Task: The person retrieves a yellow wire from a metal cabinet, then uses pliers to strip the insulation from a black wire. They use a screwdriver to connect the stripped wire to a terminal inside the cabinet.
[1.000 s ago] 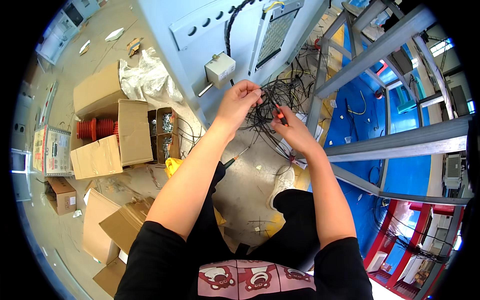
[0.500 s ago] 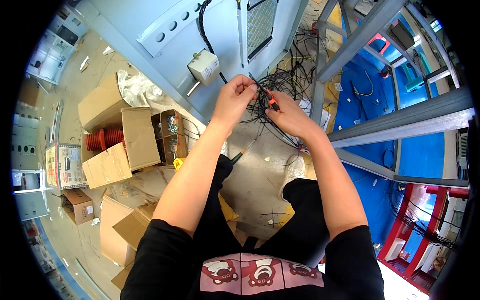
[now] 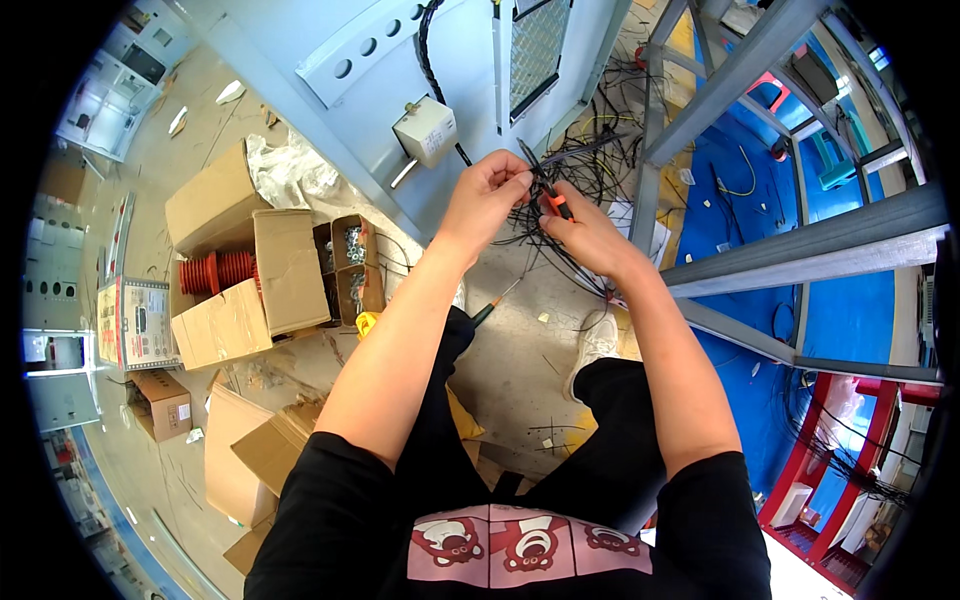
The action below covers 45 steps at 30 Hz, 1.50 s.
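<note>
My left hand (image 3: pixel 487 205) is closed in a pinch on a black cable (image 3: pixel 463 154), which comes down past a small pale box (image 3: pixel 426 131) on the light blue cabinet panel (image 3: pixel 375 90). Higher up, a black cable bundle (image 3: pixel 425 60) runs along that panel. My right hand (image 3: pixel 592 235) grips what look like pliers (image 3: pixel 559 204) with red and black handles. Their dark tip points up and left beside my left fingertips. Whether the jaws touch the cable is too small to tell.
Beyond my hands lies a tangle of black wires (image 3: pixel 600 145). Grey metal framing (image 3: pixel 800 245) stands to the right over a blue floor. A green-handled screwdriver (image 3: pixel 488 310) lies on the floor. Open cartons (image 3: pixel 290 270), one with red ribbed parts (image 3: pixel 218 273), sit at left.
The whole view has shifted a little, with the scene sliding right. Both hands keep their grips, and the pliers stay close to the left fingertips, slightly turned.
</note>
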{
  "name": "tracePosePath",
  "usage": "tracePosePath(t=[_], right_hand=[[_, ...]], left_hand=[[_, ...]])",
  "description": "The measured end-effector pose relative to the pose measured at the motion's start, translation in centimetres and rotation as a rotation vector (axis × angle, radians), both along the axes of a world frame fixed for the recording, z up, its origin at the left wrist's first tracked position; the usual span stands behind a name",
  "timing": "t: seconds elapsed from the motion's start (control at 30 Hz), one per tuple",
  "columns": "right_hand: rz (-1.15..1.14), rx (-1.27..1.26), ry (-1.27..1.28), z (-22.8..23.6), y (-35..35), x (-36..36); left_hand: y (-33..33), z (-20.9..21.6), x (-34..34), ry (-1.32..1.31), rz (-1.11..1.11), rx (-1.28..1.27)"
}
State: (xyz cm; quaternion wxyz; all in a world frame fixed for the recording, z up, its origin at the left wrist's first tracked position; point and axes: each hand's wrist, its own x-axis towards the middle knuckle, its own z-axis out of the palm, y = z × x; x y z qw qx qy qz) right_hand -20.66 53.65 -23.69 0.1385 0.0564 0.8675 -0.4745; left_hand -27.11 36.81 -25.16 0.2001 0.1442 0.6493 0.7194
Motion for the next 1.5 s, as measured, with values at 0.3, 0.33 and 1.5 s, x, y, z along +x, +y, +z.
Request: tracePosePath(t=[0.3,0.33,1.5], right_hand=[[0.052,-0.025,-0.01,-1.0,0.8,-0.5],[0.056,-0.019,0.004,-0.9,0.7,-0.5],[-0.466,-0.468,0.426,-1.4,-2.9,-3.0]], left_hand=[[0.2,-0.3,-0.1,-0.008,0.01,0.005],[0.1,-0.3,-0.1,-0.004,0.01,0.007],[-0.2,-1.4,-0.7,0.01,0.011,0.008]])
